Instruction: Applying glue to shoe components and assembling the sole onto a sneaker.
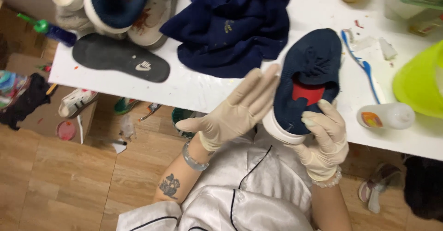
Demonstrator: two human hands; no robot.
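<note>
Gripping the shoe by its heel, my right hand could let it slip. My left hand, open flat, gives no support over the table edge.

White bench, paint-flecked. Laid on it: black insole, crumpled navy cloth, blue toothbrush, small white bottle on its side, lime-green bowl at the right edge, pale shoes stacked at the far left. Wooden floor seen below, with a sneaker and scraps.
</note>
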